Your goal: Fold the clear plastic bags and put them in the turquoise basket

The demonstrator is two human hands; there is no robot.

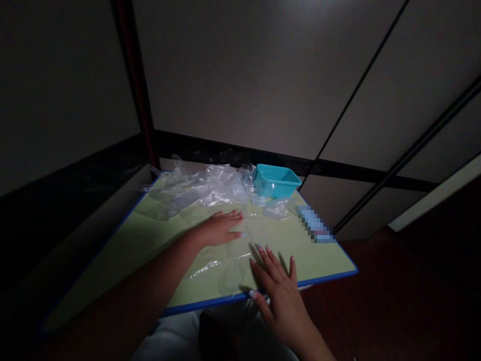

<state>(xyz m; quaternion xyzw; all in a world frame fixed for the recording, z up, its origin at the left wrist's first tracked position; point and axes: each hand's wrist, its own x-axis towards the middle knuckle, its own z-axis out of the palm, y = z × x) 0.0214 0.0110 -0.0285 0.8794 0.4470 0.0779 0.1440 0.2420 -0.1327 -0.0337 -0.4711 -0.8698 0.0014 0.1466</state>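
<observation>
both gripping nothing: my left hand (218,229) flat on clear plastic (210,266), right hand (281,297) splayed nearby. i judge the plastic light, slippery, best pinched at an edge.

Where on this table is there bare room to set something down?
Bare tabletop shows between the right hand and the pixelated item, and between the left forearm and the table's left edge. The far side is crowded: crumpled clear plastic and a teal basket. Clear film lies between the left hand and near edge.

Left hand (219,229) flat, right hand (283,300) splayed
</observation>
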